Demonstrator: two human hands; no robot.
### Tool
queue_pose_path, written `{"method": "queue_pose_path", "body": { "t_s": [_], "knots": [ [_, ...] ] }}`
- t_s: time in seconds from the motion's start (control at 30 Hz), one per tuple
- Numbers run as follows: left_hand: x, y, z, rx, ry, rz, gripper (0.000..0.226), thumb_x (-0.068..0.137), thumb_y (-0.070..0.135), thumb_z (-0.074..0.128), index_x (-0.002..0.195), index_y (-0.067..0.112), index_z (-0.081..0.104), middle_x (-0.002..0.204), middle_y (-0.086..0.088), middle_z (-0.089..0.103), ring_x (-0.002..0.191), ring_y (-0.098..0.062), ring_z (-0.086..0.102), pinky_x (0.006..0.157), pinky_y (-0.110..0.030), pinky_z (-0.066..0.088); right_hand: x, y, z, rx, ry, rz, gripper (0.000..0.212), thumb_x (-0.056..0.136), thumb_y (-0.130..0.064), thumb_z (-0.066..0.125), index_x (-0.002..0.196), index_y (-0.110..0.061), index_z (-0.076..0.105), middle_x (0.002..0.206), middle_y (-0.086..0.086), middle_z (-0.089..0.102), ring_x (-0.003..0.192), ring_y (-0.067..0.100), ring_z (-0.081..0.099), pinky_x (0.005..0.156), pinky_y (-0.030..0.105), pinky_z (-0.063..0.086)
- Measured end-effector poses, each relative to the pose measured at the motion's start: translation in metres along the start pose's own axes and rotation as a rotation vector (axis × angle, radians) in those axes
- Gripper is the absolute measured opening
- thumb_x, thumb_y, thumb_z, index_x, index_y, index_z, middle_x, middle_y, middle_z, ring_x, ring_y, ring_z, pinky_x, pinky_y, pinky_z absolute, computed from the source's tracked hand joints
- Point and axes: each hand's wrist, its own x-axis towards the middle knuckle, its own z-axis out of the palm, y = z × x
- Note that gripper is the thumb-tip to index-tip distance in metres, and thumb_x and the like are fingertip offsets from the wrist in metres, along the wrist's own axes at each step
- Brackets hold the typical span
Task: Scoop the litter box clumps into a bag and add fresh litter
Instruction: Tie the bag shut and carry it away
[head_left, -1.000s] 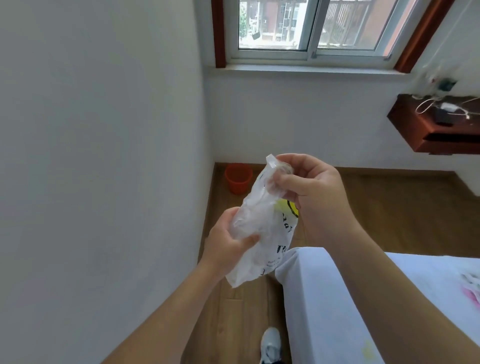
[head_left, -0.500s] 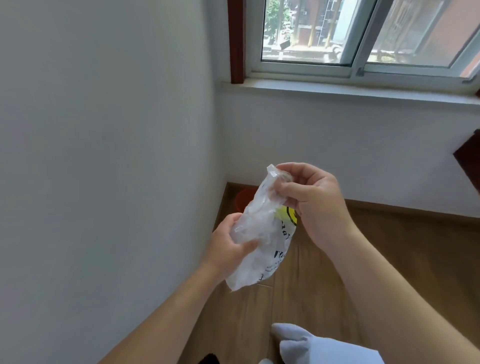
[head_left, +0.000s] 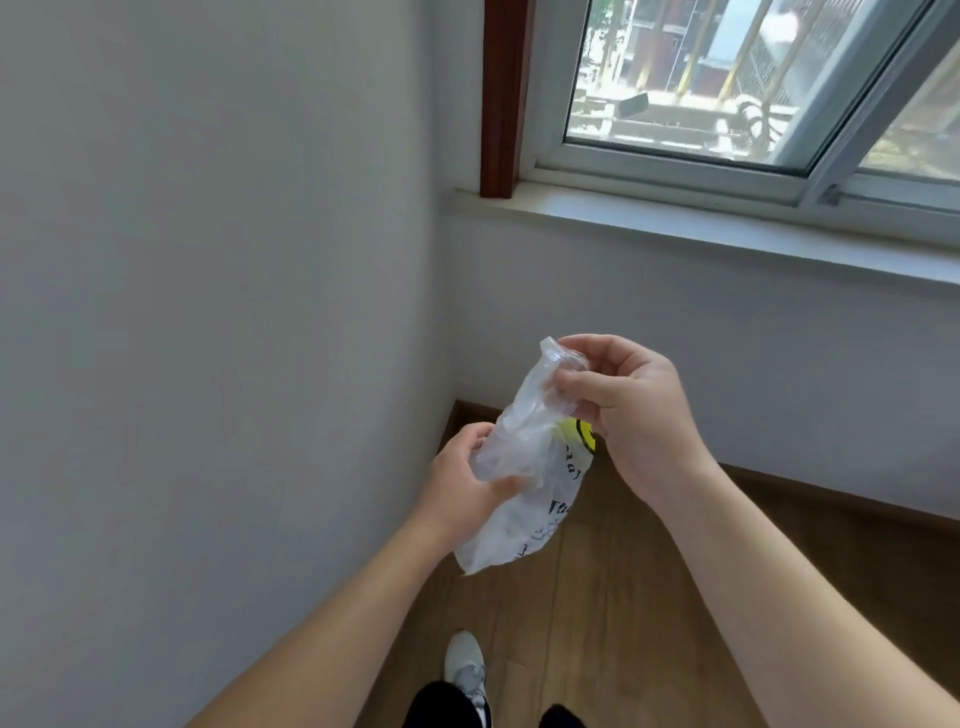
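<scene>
Both hands are up in front of the chest here, and between them is the crumpled clear plastic bag with black lettering and a yellow round print, held in mid-air over the wooden plank floor, close to the corner of the room; the left hand grips the bag's bunched middle from the left, fingers curled round it and the thumb pressed across the front; the right hand sits higher and to the right, pinching the twisted top end of the bag between thumb and fingertips, so both hands are clamped on the plastic; the bag runs on a slant, top end up by the right hand, loose bottom end hanging down below the left hand; whether the bag's mouth is open I cannot tell, the film is too bunched; the printed side faces right, the yellow print partly tucked behind the right hand; behind the hands, the plain white wall fills the left side, and the white-framed window sits top right above a pale sill, with a reddish-brown wooden trim strip down its left edge; a dark wooden skirting board runs along the foot of the far wall; at the bottom, a white trainer rests on the floor, dark trouser legs just beneath it at the frame's edge.
</scene>
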Motion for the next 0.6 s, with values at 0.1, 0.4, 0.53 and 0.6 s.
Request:
{"method": "queue_pose_path", "body": {
  "t_s": [0.1, 0.4, 0.53, 0.6],
  "knots": [
    [0.046, 0.002, -0.004, 0.028, -0.005, -0.016, 0.047, 0.073, 0.039, 0.085, 0.104, 0.05, 0.051, 0.109, 0.017, 0.063, 0.1, -0.002, 0.061, 0.075, -0.02, 0.052, 0.045, 0.0, 0.0, -0.003, 0.008, 0.025, 0.026, 0.081, 0.012, 0.065, 0.1, -0.005, 0.071, 0.086, 0.011, 0.071, 0.08, 0.025, 0.068, 0.08, 0.042, 0.058],
    [0.143, -0.018, 0.017, 0.056, 0.038, -0.169, 0.045, 0.078, 0.029, 0.081, 0.104, 0.046, 0.049, 0.1, 0.021, 0.058, 0.091, 0.004, 0.055, 0.067, -0.015, 0.043, 0.16, 0.034, -0.018, -0.146, -0.075, 0.098, 0.025, 0.081, 0.002, 0.071, 0.1, -0.014, 0.073, 0.095, 0.008, 0.073, 0.092, 0.025, 0.07, 0.08, 0.039, 0.059],
    [0.179, -0.058, 0.036, 0.061, 0.066, -0.24, 0.042, 0.08, 0.028, 0.079, 0.109, 0.039, 0.05, 0.096, 0.022, 0.057, 0.088, 0.004, 0.054, 0.068, -0.017, 0.044, 0.204, 0.077, -0.028, -0.196, -0.111, 0.139, 0.025, 0.081, 0.0, 0.071, 0.099, -0.018, 0.073, 0.092, 0.004, 0.073, 0.09, 0.021, 0.07, 0.079, 0.035, 0.058],
    [0.199, -0.088, 0.044, 0.05, 0.076, -0.274, 0.04, 0.08, 0.027, 0.078, 0.107, 0.039, 0.051, 0.096, 0.019, 0.061, 0.089, 0.0, 0.058, 0.071, -0.019, 0.047, 0.223, 0.104, -0.034, -0.231, -0.107, 0.158, 0.025, 0.082, 0.0, 0.071, 0.098, -0.019, 0.073, 0.092, 0.002, 0.073, 0.09, 0.019, 0.07, 0.078, 0.033, 0.057]
  ]
}}
